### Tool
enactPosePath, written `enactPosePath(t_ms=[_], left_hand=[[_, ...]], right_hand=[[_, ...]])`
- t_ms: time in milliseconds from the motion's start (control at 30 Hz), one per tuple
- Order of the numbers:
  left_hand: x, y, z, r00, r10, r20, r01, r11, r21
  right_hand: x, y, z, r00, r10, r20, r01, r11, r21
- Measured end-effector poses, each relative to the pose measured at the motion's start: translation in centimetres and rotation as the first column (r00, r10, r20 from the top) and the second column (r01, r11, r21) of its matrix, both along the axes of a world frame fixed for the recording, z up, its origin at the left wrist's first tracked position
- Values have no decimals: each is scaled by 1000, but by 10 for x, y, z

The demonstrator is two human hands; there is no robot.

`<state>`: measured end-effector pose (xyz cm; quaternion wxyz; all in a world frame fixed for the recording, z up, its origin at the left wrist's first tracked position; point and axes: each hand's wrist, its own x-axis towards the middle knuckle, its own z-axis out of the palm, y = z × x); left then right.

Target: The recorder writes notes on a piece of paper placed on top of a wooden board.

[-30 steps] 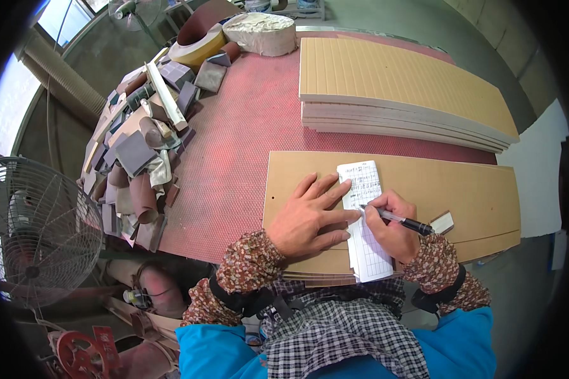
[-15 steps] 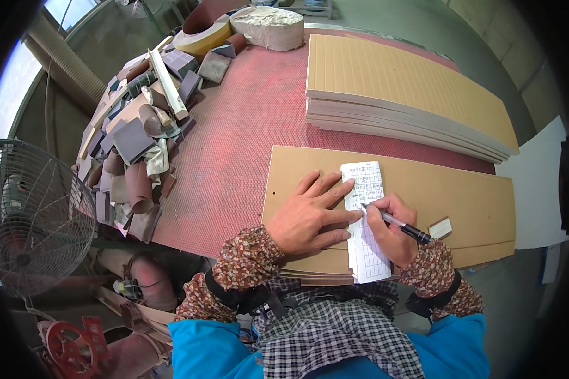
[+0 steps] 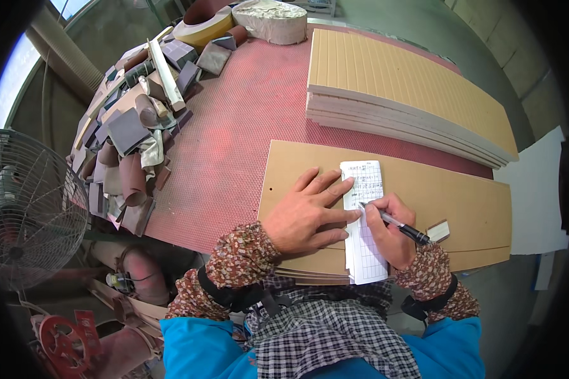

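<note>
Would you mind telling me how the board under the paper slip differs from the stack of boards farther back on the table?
The near board has a plain smooth brown face; the far stack shows a paler top with fine parallel grooves. The near board bears the paper slip, the left hand and the right hand with the pen; the far stack bears nothing. Both are long, thin panels lying flat on the red table.

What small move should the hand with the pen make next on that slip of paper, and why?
Probably slide the pen tip slightly along the current line. The right hand holds its tip on the upper half of the paper slip, the left hand pins the slip flat on the brown board, and most lower rows look blank.
</note>
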<state>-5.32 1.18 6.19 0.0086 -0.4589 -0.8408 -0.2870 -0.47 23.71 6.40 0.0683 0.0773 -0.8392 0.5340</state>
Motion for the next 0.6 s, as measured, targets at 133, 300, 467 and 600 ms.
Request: enactPosePath(t_ms=[133,300,467,600], left_hand=[[1,1,1,1000,5,-9,-4,999,42],[1,1,1,1000,4,-8,-4,999,40],[0,0,1,1000,2,-6,-2,999,46],[0,0,1,1000,0,15,0,1000,17]], right_hand=[[0,0,0,1000,15,-4,-14,999,32],[1,0,2,999,23,-29,-22,999,44],[-1,-1,2,999,23,-38,-21,998,63],[-1,0,1,998,38,-59,-33,996,87]])
